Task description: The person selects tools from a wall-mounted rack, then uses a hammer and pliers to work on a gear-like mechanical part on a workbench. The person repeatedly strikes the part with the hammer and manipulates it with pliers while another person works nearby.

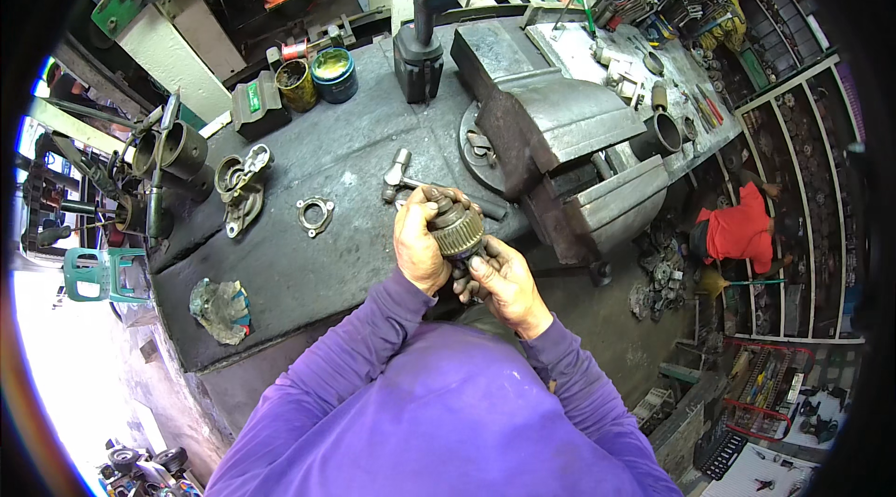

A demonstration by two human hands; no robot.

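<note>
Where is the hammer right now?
In the head view, the hammer lies on the workbench just beyond the left hand, left of the big vise.

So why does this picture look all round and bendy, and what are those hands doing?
The picture comes from a small camera worn on a person's head, looking down. Its lens is very wide, so straight edges curve near the rim. There is only this one view.

The purple sleeves at the bottom belong to that person. The left hand and the right hand both hold a greasy round metal part with gear teeth, just above the edge of a dark workbench.

On the bench lie a hammer, a small metal ring plate, a crumpled rag and two paint tins. A big grey vise is fixed to it, and a cordless power tool stands behind. Another person in a red shirt crouches on the floor to the right.
</note>
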